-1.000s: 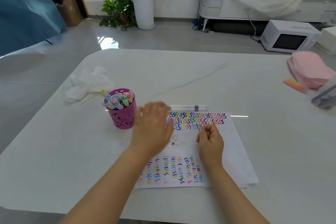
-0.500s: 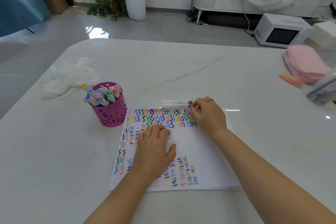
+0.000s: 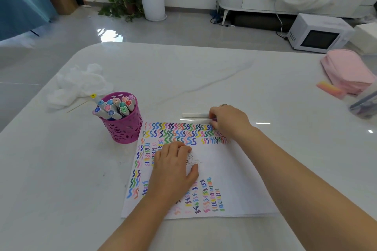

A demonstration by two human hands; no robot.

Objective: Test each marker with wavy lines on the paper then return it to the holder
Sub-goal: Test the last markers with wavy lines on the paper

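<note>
**Change.** Over the last second the left hand [image 3: 173,171] has come away from the holder and settled on the paper. The right hand [image 3: 229,121] has gone from mid-sheet up to two loose markers.

1. Left hand: lower centre, fingers straight, pressing flat on the sheet, holding nothing.
2. Paper [image 3: 234,179]: centre. Wavy rows run along the top, left and bottom, with a bare patch at centre right.
3. Right hand: at the sheet's top edge, fingers curled over the right end of the near marker [image 3: 201,121], apparently pinching it.
4. Far marker [image 3: 194,114]: on the table just beyond the near one and parallel to it.
5. Holder [image 3: 122,128]: left of the sheet, upright, full of capped markers.

**Handling note.** Lift only the near marker and leave its neighbour unrolled. Keep the sheet pinned, uncap the marker, and draw in the bare patch.
</note>
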